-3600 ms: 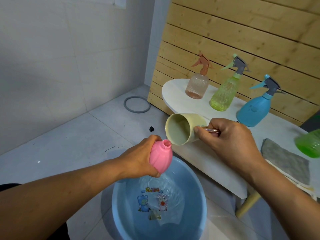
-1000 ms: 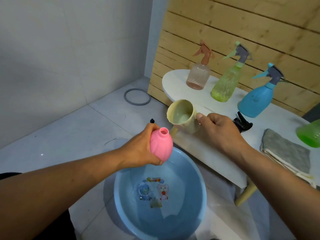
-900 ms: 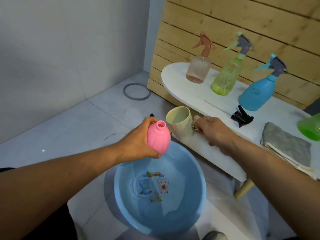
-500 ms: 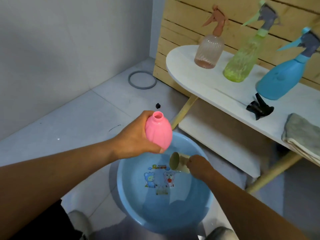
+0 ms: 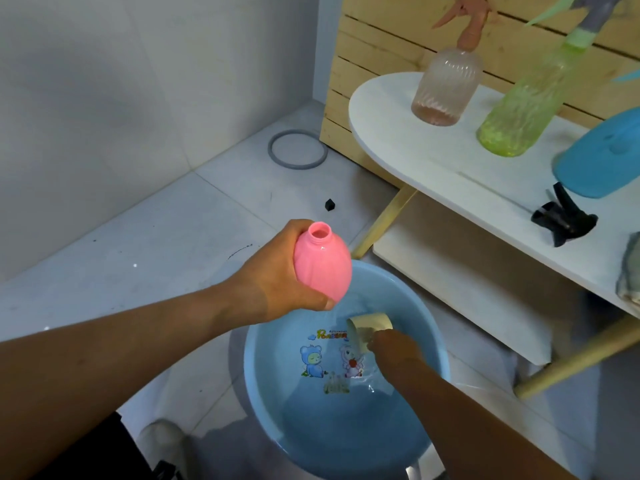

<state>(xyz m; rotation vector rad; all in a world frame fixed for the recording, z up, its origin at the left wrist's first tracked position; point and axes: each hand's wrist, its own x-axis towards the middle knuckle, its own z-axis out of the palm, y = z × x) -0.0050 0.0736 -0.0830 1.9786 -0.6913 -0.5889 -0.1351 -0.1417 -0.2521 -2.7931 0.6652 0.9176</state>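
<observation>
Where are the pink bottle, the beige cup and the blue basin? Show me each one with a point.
pink bottle [image 5: 323,268], head view, middle of its rounded body.
beige cup [image 5: 370,323], head view, its outer side wall.
blue basin [image 5: 266,375], head view, its left inner wall.

White table [image 5: 391,133] bears ribbed bottle [image 5: 446,88], green bottle [image 5: 519,109], blue bottle [image 5: 602,157]; floor [image 5: 173,244] bears basin [image 5: 266,375].

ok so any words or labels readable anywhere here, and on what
"P...": orange heading on the floor of the blue basin; only the first letter is sure, the end hidden behind the cup.
Above it, a tiny line: too small to read.
Under the cartoon animals, a pale print: blurred.
No text on the pink bottle or spray bottles.
</observation>
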